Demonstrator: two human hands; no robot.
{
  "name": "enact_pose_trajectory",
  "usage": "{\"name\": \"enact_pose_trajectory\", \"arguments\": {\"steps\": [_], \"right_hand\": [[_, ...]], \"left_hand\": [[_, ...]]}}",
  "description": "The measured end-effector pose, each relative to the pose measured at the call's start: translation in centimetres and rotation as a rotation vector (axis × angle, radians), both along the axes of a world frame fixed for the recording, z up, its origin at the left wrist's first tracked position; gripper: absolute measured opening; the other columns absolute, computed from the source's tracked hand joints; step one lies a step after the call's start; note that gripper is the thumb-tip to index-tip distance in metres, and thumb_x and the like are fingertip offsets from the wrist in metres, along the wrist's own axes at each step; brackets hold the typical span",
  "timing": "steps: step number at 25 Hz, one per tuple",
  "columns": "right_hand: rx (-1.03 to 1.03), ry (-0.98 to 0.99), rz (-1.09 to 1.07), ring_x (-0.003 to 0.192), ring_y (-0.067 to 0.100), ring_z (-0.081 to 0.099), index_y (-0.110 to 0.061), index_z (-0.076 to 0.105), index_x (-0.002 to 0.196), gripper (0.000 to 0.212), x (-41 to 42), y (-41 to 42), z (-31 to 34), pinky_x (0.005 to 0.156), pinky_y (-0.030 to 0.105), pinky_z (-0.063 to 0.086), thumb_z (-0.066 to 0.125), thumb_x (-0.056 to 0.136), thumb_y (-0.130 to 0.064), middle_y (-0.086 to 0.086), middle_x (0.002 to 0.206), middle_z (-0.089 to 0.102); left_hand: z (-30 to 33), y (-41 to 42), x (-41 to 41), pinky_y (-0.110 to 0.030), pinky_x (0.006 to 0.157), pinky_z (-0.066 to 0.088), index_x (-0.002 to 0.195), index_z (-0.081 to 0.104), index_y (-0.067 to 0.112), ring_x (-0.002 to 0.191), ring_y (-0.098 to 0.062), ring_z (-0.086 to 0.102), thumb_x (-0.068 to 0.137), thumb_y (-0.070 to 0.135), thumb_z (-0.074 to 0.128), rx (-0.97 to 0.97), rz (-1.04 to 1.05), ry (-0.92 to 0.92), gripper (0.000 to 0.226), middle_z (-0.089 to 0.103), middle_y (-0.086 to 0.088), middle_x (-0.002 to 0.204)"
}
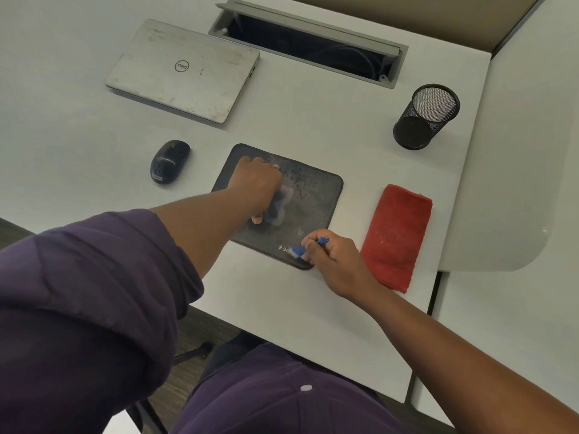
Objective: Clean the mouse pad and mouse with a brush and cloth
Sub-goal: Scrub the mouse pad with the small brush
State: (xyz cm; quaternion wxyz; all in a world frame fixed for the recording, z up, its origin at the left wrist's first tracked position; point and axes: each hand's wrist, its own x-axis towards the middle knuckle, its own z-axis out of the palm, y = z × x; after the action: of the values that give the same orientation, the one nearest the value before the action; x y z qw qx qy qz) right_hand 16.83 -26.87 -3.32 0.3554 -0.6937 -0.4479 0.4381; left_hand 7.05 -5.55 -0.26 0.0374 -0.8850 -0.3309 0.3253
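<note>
A dark, dusty mouse pad (313,198) lies on the white desk (282,308). My left hand (257,183) rests on the pad's left half, fingers spread and thumb down, pressing it flat. My right hand (332,258) grips a small blue brush (299,251) whose bristles touch the pad's near right corner, by the white logo. A black mouse (169,161) sits on the desk to the left of the pad, apart from both hands. A folded red cloth (396,236) lies to the right of the pad, untouched.
A closed silver laptop (185,70) lies at the back left. An open grey cable hatch (310,42) is behind it, and a black mesh pen cup (426,117) stands back right. The desk edge runs close to my lap.
</note>
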Motion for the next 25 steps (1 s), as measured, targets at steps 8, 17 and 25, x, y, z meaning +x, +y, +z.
{"name": "enact_pose_trajectory", "arguments": {"steps": [8, 17, 25], "right_hand": [[0.005, 0.012, -0.067, 0.067, 0.016, 0.062, -0.02, 0.065, 0.086, 0.02, 0.2, 0.5, 0.0, 0.063, 0.035, 0.049, 0.052, 0.099, -0.027, 0.0, 0.075, 0.069], [-0.026, -0.019, 0.028, 0.058, 0.003, 0.053, -0.028, 0.068, 0.09, 0.016, -0.6, 0.7, -0.7, 0.053, 0.021, 0.039, 0.054, 0.092, -0.02, -0.007, 0.071, 0.065], [0.092, -0.176, 0.224, 0.072, 0.006, 0.056, -0.021, 0.064, 0.101, 0.015, -1.9, 3.0, -0.4, 0.06, 0.021, 0.041, 0.052, 0.1, -0.029, -0.008, 0.079, 0.064]], "left_hand": [[0.1, 0.0, 0.0, -0.034, 0.076, 0.032, 0.119, 0.059, 0.018, 0.105, -0.024, 0.053, 0.055, 0.034, 0.095, 0.003, 0.007, -0.008, 0.075, 0.064, 0.001, 0.106], [-0.1, 0.1, 0.0, -0.034, 0.076, 0.032, 0.115, 0.06, 0.018, 0.103, -0.023, 0.051, 0.056, 0.036, 0.094, -0.007, -0.009, -0.017, 0.07, 0.058, 0.002, 0.096], [-0.6, 0.3, -0.1, -0.034, 0.075, 0.031, 0.123, 0.057, 0.016, 0.101, -0.023, 0.052, 0.053, 0.037, 0.095, 0.004, -0.011, -0.04, 0.083, 0.053, 0.003, 0.087]]}}
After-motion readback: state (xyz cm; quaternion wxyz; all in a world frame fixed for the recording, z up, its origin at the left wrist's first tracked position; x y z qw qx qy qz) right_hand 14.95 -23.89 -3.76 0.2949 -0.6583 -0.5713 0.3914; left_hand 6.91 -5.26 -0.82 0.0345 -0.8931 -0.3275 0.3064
